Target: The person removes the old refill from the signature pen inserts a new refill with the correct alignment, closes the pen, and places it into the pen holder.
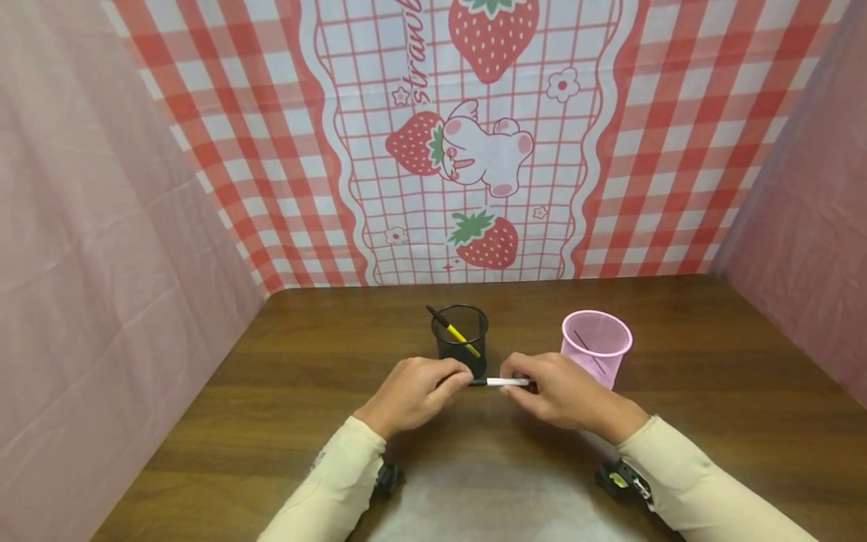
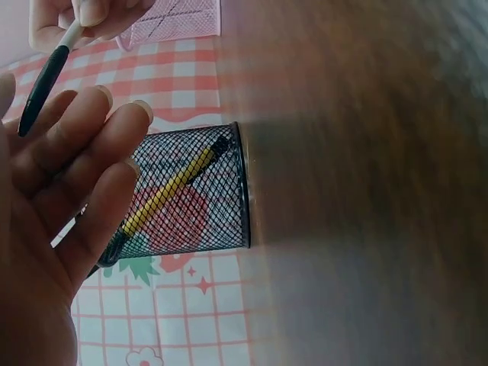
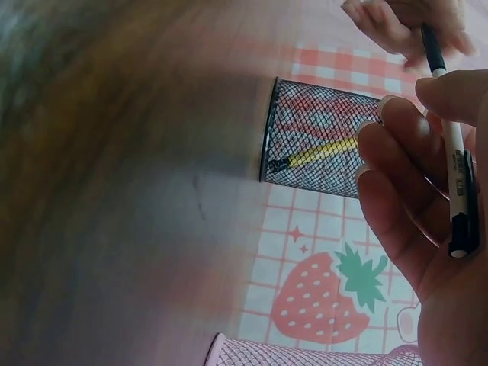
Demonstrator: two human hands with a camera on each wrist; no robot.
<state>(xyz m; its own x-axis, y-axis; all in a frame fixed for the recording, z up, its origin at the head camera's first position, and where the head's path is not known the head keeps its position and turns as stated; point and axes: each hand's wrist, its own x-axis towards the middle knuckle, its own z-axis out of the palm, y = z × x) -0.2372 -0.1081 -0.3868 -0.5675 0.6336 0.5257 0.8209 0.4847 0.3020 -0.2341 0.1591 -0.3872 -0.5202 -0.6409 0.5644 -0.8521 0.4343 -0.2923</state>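
My right hand (image 1: 555,388) pinches a white pen (image 3: 456,171) with a black grip section, its thumb across the barrel and the black clip end toward the palm. The pen lies level, its dark tip pointing left at my left hand (image 1: 420,391). In the left wrist view that tip shows whole, in front of loosely bent left fingers (image 2: 76,145). Just behind the hands stands a black mesh pen holder (image 1: 443,350) with a yellow and black pen (image 1: 460,336) leaning in it. The pink mesh pen holder (image 1: 596,333) stands behind my right hand, which partly hides it.
Both holders stand on a brown wood-grain table (image 1: 271,421). A red and white checked strawberry cloth (image 1: 474,150) hangs along its back edge, with pink cloth (image 1: 135,263) at both sides. A thin dark line (image 1: 584,344) shows inside the pink holder.
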